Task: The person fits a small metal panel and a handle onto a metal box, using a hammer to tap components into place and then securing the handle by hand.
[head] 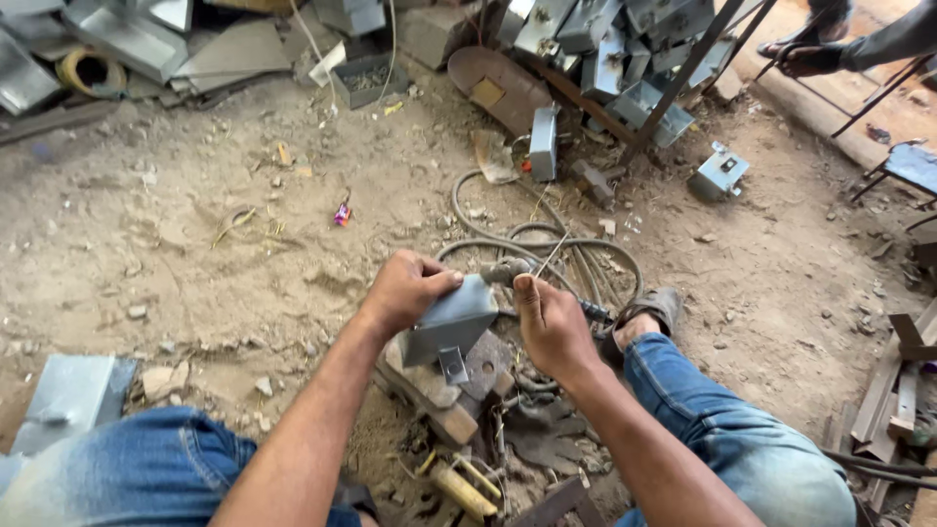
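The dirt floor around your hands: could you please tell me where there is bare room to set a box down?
Bare dirt lies left of the left hand, between the candy wrapper and the flat metal sheet. Another bare patch lies right of the hose coil, below the lone box. It is crowded at the box pile and beneath the right hand.

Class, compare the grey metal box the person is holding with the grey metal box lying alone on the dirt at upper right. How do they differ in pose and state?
The held box is gripped by the left hand and propped on a block; the loose box lies untouched on bare dirt.
The held box is beside the right hand, which holds a thin rod; the loose box lies far from both hands.
Both are small grey sheet-metal boxes.
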